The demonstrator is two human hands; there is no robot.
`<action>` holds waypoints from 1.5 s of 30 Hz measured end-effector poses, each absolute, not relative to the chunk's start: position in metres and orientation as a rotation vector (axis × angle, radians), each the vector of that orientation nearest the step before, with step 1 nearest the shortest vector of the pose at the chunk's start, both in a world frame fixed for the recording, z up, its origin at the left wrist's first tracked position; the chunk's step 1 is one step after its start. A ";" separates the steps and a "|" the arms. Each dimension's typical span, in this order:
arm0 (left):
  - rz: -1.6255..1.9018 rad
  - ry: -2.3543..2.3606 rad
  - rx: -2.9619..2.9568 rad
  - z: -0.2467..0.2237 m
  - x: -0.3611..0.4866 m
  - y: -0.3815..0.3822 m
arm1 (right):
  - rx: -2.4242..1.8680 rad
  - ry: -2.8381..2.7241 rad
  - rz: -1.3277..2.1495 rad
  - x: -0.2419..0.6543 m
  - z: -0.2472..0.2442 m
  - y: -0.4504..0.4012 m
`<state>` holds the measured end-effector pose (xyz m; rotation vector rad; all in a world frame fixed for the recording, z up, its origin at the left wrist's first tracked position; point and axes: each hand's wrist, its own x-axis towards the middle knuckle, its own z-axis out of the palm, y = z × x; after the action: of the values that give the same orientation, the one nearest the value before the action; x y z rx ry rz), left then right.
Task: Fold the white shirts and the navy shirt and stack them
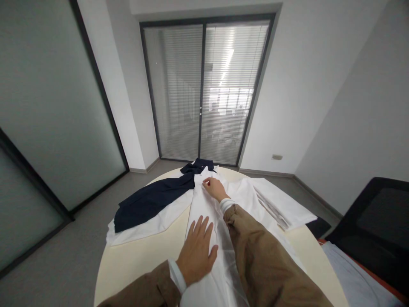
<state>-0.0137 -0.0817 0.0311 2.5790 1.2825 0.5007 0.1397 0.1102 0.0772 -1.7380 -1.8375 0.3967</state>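
Note:
A white long-sleeved garment (230,247) is spread over the round table, its neck end at the far side and one sleeve (284,202) reaching out to the right. My left hand (198,251) lies flat on the lower front of it, palm down with fingers spread. Farther up, near the neck, my right hand (215,189) has its fingers curled together in a pinch on the white cloth. Dark navy cloth (155,198) lies over the white fabric on the left, and more navy cloth (201,165) is bunched at the far edge.
The cream round tabletop (140,260) shows between the fabric pieces. A black mesh chair (377,221) stands at the right, with light grey cloth (354,273) beside it. Beyond the table are a glazed door with blinds (201,94) and a frosted partition (47,85).

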 end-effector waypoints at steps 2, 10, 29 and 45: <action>0.449 1.312 2.581 0.029 -0.013 -0.079 | -1.772 -1.832 0.365 0.127 0.079 0.126; 0.334 1.325 2.549 0.030 -0.013 -0.071 | -1.895 -1.792 0.304 0.104 0.071 0.171; 0.370 1.395 2.537 0.022 -0.016 -0.073 | -1.517 -1.933 0.148 0.125 0.060 0.161; 0.163 1.306 2.542 0.037 -0.015 -0.085 | -2.372 -1.822 0.047 0.259 0.089 0.034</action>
<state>-0.0150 -0.0846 0.0370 2.5418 1.3065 0.1630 0.2592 0.0338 0.0891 -2.3716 -1.8220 0.0471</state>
